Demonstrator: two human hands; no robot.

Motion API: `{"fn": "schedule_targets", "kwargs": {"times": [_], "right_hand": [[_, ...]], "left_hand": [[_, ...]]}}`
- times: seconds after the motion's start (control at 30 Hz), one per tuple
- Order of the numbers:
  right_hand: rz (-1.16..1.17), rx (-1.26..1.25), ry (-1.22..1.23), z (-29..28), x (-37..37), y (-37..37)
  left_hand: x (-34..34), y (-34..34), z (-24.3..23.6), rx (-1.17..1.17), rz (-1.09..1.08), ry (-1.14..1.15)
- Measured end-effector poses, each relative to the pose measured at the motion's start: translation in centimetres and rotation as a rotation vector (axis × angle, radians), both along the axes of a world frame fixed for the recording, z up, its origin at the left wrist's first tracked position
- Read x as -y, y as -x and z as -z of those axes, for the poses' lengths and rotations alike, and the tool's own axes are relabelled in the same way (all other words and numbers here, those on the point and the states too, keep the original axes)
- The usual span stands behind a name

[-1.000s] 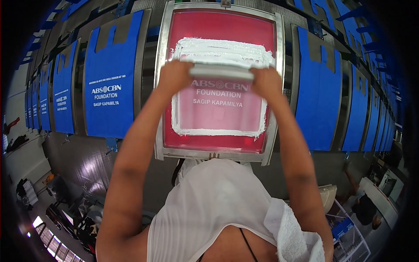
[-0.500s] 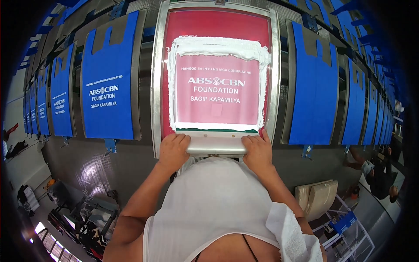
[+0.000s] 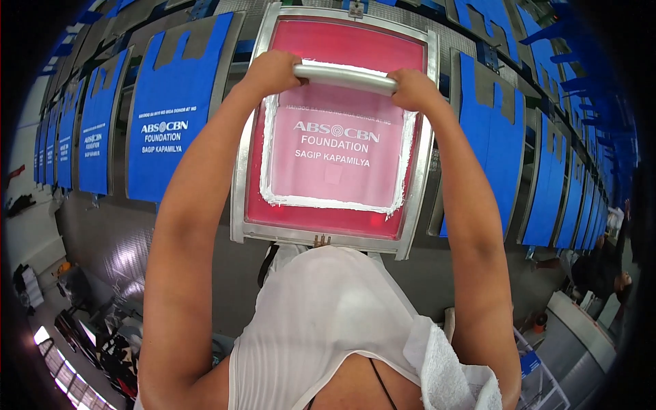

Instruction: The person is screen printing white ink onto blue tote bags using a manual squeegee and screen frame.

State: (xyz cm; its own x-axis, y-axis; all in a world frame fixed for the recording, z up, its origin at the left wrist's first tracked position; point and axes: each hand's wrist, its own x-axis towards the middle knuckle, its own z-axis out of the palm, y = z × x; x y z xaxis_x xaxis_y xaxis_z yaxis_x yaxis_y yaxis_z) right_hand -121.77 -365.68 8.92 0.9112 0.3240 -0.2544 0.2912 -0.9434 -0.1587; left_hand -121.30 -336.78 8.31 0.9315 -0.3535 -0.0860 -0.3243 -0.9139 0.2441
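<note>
Both my hands grip a squeegee [image 3: 345,77] with a rounded metal handle, one at each end. My left hand [image 3: 273,72] is closed round its left end, and my right hand [image 3: 413,90] round its right end. The squeegee stands across the far part of a printing screen [image 3: 348,41] with red and pink mesh in a metal frame [image 3: 419,171]. White ink [image 3: 307,202] borders the pink printing area on the mesh. Pale lettering and a round emblem show in its middle. The squeegee's blade is hidden under the handle.
Blue bags lie flat on grey boards in rows: a printed bag [image 3: 160,116] at left, an unprinted-looking bag [image 3: 482,150] at right. A metal bracket [image 3: 356,9] sits at the screen's far edge. A white towel [image 3: 451,369] hangs over my right shoulder. Another person [image 3: 601,280] is at far right.
Both hands have moved the squeegee away from me, from the screen's near end to its far part. My arms are now stretched out. The handle covers much of the far ink band.
</note>
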Motion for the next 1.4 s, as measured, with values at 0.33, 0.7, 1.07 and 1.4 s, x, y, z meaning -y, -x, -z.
{"fn": "schedule_targets", "kwargs": {"times": [0.33, 0.7, 1.07, 1.4], "right_hand": [[-0.159, -0.075, -0.022, -0.8, 0.3, -6.0], [-0.232, -0.043, -0.069, 0.5, -4.3, -5.5], [-0.126, -0.045, -0.034, -3.2, -6.2, 4.2], [-0.107, 0.046, -0.136, -4.0, -7.4, 32.2]], "left_hand": [[-2.0, 21.7, -0.9, -0.614, -0.15, 0.429], [2.8, 38.2, 9.0, -1.207, -0.46, 1.074], [1.8, 37.6, 5.1, -1.067, -0.173, 1.067], [2.9, 37.7, 4.8, -1.167, -0.356, 0.961]]}}
